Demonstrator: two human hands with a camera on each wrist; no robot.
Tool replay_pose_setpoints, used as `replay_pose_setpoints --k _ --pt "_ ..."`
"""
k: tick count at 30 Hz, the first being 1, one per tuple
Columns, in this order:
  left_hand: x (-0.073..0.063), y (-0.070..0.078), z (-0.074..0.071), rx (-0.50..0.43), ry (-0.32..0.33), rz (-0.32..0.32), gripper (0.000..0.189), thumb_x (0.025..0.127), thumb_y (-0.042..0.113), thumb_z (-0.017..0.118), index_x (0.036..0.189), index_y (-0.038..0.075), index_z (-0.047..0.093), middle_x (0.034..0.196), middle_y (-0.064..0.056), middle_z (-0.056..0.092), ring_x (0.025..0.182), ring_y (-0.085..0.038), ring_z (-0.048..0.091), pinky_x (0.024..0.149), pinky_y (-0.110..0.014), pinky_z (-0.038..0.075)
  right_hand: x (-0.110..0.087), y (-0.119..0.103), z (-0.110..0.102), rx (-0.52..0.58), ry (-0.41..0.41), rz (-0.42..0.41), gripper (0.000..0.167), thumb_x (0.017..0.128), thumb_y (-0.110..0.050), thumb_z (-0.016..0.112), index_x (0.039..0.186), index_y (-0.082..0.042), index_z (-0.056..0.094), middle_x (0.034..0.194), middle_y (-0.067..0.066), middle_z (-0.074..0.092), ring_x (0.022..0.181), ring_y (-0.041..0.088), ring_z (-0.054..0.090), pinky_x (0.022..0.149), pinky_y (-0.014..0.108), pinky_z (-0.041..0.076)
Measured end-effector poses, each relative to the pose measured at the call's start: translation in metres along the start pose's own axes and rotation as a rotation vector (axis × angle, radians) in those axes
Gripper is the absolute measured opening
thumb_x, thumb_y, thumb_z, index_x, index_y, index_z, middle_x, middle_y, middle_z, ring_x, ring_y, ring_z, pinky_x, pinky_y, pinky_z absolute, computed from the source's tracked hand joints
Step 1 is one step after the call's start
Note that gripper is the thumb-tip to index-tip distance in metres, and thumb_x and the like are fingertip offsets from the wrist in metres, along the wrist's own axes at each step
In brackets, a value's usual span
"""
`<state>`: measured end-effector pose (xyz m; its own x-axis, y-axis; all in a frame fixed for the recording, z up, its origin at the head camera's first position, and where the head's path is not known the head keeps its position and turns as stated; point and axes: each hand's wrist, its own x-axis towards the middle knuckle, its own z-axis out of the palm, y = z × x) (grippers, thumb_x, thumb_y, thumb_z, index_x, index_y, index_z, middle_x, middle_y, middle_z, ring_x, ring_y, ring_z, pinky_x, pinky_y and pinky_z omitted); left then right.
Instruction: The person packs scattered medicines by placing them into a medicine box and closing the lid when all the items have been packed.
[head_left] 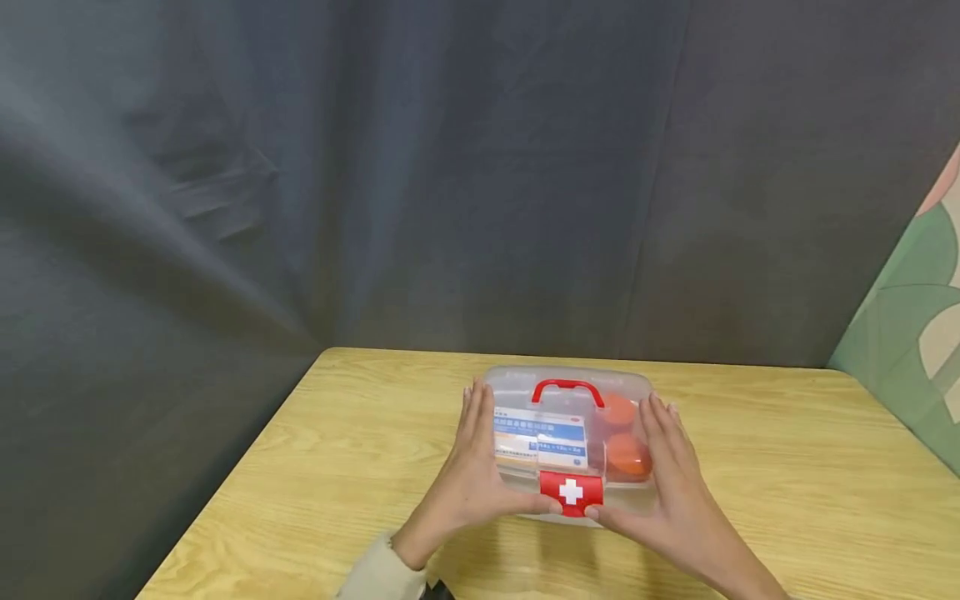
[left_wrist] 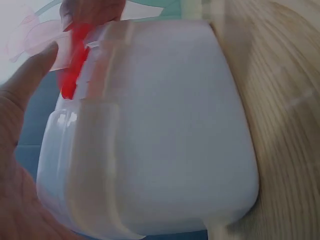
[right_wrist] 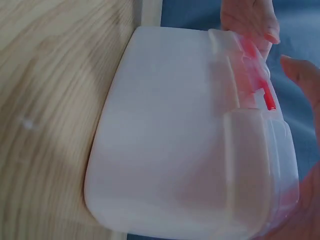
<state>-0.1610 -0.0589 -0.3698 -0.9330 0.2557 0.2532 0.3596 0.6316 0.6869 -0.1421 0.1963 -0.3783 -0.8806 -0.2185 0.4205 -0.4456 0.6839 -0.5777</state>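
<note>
A clear plastic first-aid box (head_left: 630, 385) with a milky base stands on the table, its lid down. The lid carries a red handle (head_left: 567, 384), and a red latch (head_left: 572, 487) with a white cross sits at its front. My left hand (head_left: 474, 479) lies along the box's left side with fingers straight. On the other side, my right hand (head_left: 671, 483) extends its fingers along the edge. Both thumbs point inward at the latch; the wrist views show a small gap between each thumb tip and the red latch (left_wrist: 75, 70).
Through the lid show blue-and-white medicine packs (head_left: 540, 437) and two orange round items (head_left: 628, 458). The wooden table (head_left: 360, 450) carries the box near its back edge. A dark curtain (head_left: 480, 183) hangs behind, and a green patterned surface (head_left: 907, 333) stands at right.
</note>
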Motion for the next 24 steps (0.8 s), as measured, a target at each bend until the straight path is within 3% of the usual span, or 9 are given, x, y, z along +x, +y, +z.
replay_pose_setpoints --k 4,13,20,24 --pt "0.000 0.001 0.003 0.091 0.044 0.049 0.134 0.060 0.063 0.082 0.156 0.010 0.006 0.162 -0.003 0.000 0.146 -0.021 -0.005 0.109 -0.056 0.028 -0.001 0.004 0.003 -0.017 0.053 -0.055 0.128 0.063 -0.046 0.089 0.157 -0.012 0.009 0.161 0.007 0.008 0.144 0.037 0.003 0.086 0.078 0.033" --pt "0.000 -0.007 0.014 0.300 0.210 0.196 0.122 0.060 0.056 0.086 0.149 -0.002 0.026 0.155 -0.017 0.025 0.141 -0.031 0.022 0.107 -0.049 0.035 -0.001 0.013 0.019 -0.117 0.211 -0.196 0.124 0.051 -0.031 0.097 0.150 -0.001 0.029 0.153 0.016 0.027 0.140 0.040 0.018 0.083 0.068 0.045" --pt "0.001 -0.007 0.014 0.357 0.254 0.258 0.118 0.060 0.055 0.087 0.146 -0.004 0.031 0.152 -0.018 0.032 0.137 -0.032 0.031 0.103 -0.046 0.040 0.001 0.015 0.019 -0.204 0.248 -0.225 0.122 0.047 -0.033 0.097 0.146 0.001 0.035 0.147 0.018 0.037 0.135 0.039 0.028 0.084 0.063 0.047" --pt "0.001 -0.008 0.014 0.416 0.290 0.309 0.117 0.060 0.059 0.086 0.143 -0.007 0.035 0.150 -0.020 0.035 0.136 -0.032 0.035 0.104 -0.044 0.040 0.001 0.016 0.018 -0.224 0.257 -0.235 0.118 0.054 -0.045 0.094 0.145 0.002 0.037 0.145 0.019 0.038 0.133 0.039 0.030 0.082 0.060 0.049"
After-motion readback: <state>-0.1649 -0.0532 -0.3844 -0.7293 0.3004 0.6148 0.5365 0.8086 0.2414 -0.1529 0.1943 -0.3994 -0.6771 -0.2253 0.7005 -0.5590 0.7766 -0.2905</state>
